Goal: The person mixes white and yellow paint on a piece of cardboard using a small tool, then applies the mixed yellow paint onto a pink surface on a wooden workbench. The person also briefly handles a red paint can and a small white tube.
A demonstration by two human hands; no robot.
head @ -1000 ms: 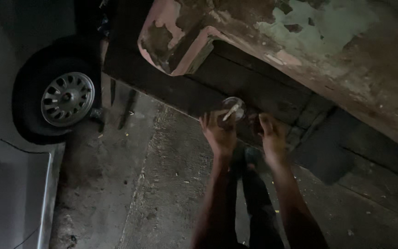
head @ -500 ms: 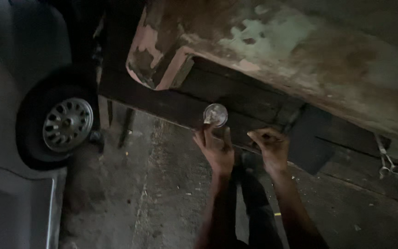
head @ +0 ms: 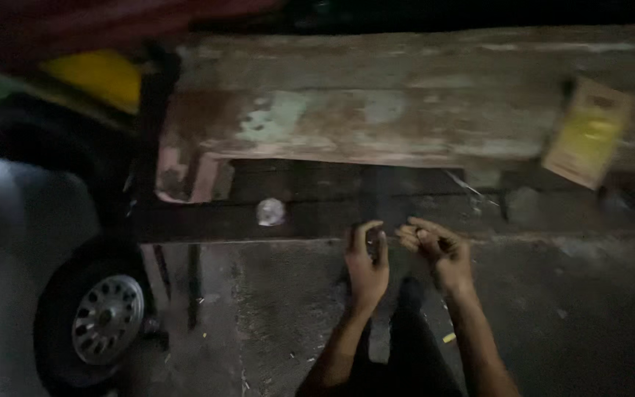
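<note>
From above, the small round silvery tin that was up by the fingers a moment ago now sits alone on the dark ledge under the peeling bench, off to the left of both hands. The left hand is loosely curled and empty, while the right hand pinches something too small to tell. A tan-and-yellow carton leans on the bench's right end.
</note>
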